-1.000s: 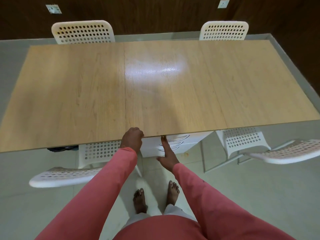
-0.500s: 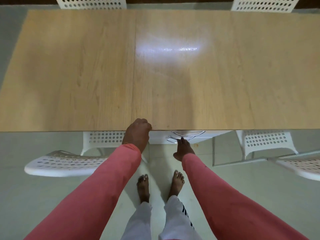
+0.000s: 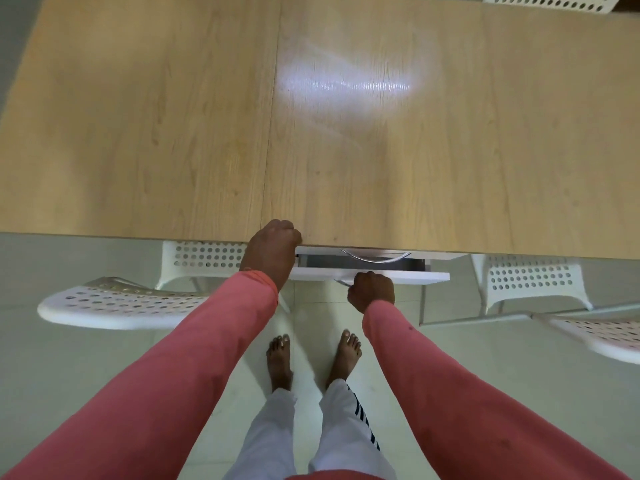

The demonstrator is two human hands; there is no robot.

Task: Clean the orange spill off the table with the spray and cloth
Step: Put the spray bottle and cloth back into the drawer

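Light wood table (image 3: 381, 168), glossy, streaked glare patch

- I see soft, even indoor light, fairly bright.
- Overhead glare whitens the table (image 3: 346, 84) centre.
- Wide-angle bending curves my edges.
- Focus looks slightly soft throughout; shadows faint.

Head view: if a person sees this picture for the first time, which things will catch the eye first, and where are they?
First come the two pink sleeves reaching forward from the bottom of the view. The right hand grips the handle of a white drawer pulled partly open under the near edge of the wooden table, while the left hand holds that edge. A bright patch of reflected light lies on the tabletop, and white perforated chairs stand on both sides.
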